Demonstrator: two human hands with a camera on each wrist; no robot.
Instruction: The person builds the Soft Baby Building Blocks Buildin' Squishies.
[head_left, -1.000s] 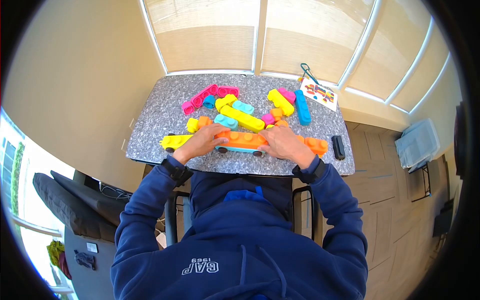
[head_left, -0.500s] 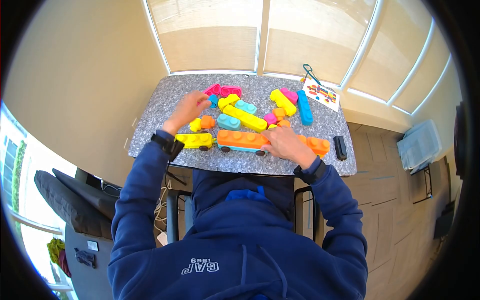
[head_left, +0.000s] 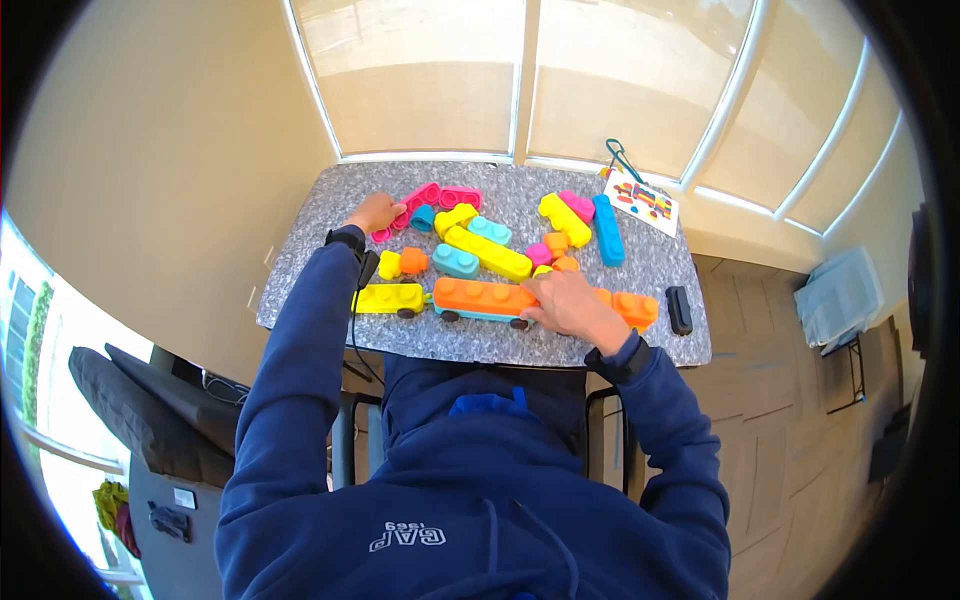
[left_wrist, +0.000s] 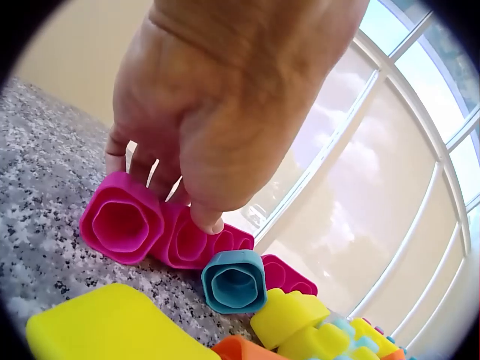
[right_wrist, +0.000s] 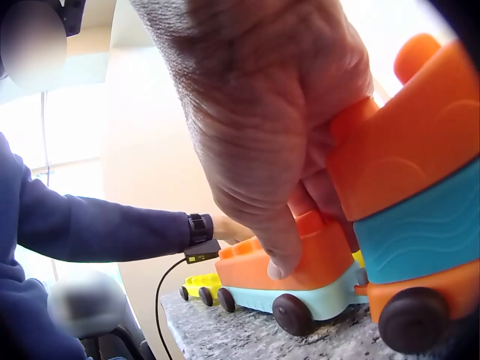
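At the table's back left, the left hand has its thumb and fingers on either side of a long pink block, hollow side up. A small teal block lies beside it. The right hand grips the right end of an orange block on a light-blue wheeled base, thumb on the near side. A yellow wheeled car stands to its left; an orange-and-teal car is on its right.
Mid-table lie a long yellow block, light-blue blocks and small orange pieces. A long blue block, a picture card and a black case are at the right. A cable hangs from the left wrist.
The left hand has left the train, moved up and left past the teal block, and reached the pink block. The right hand has stayed on the orange block.
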